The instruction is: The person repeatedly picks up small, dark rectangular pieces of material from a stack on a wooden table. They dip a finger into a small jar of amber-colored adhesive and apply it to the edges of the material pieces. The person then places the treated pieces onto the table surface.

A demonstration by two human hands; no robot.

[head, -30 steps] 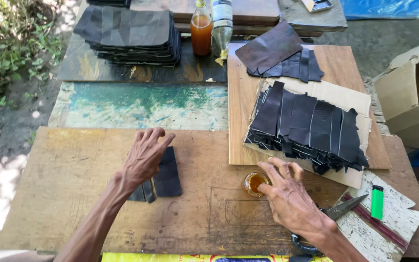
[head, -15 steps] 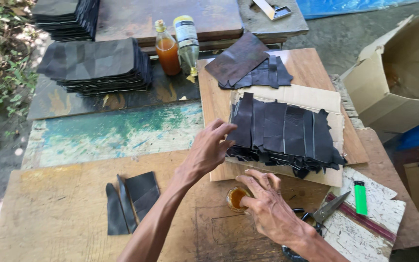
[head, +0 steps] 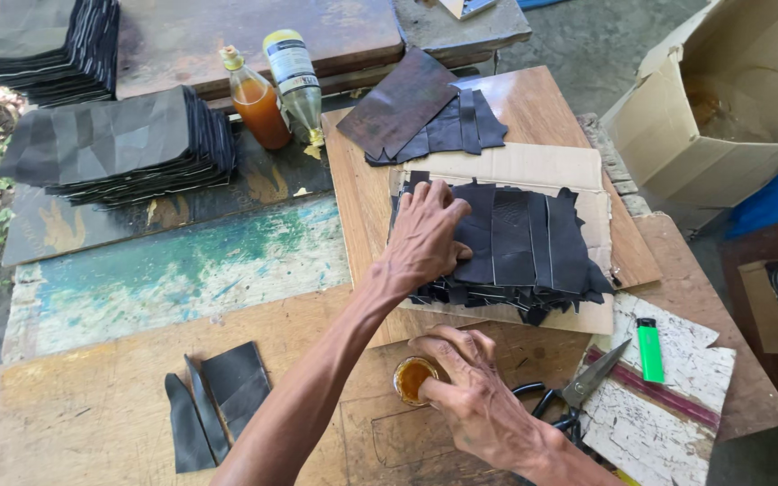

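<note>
Under flat-spread left hand point(head: 425, 236): black leather pieces point(head: 524, 247) partly hidden; right hand point(head: 472, 396) pinches small glue cup point(head: 412, 379).

A green lighter point(head: 649, 350), scissors point(head: 578, 393) and two bottles point(head: 274, 85) lie about.

Bare worktop point(head: 182, 270) lies open along the left edge, up to the three cut black strips point(head: 218, 405) near the front edge. Two bottles point(head: 272, 85) and black stacks point(head: 119, 144) crowd the rear; scissors point(head: 578, 391) and a green lighter point(head: 649, 349) block the right front corner.
</note>
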